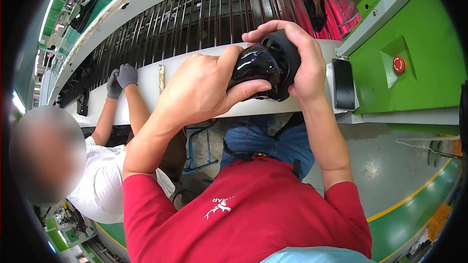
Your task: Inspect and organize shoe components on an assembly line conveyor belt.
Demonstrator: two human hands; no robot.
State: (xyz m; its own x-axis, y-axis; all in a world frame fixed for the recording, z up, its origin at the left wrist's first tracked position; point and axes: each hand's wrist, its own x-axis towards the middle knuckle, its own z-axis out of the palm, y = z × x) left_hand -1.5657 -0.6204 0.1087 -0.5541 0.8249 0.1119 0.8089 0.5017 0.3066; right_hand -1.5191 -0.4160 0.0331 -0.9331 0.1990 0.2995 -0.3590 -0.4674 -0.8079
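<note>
Between my two hands is a glossy black shoe, held just above the pale bench edge with a dark ridged sole against its right side. My left hand grips the shiny upper, the thumb laid along its near side. Curved around the outside of the sole, my right hand has its fingers over the top and its thumb side underneath. The sole and upper touch; whether they are fully joined I cannot tell. My fingers cover part of both.
A roller conveyor runs beyond the bench, carrying another black shoe part under red light. A smartphone lies at right, beside a green machine panel with a red button. At left, a co-worker's grey gloves are near a stick.
</note>
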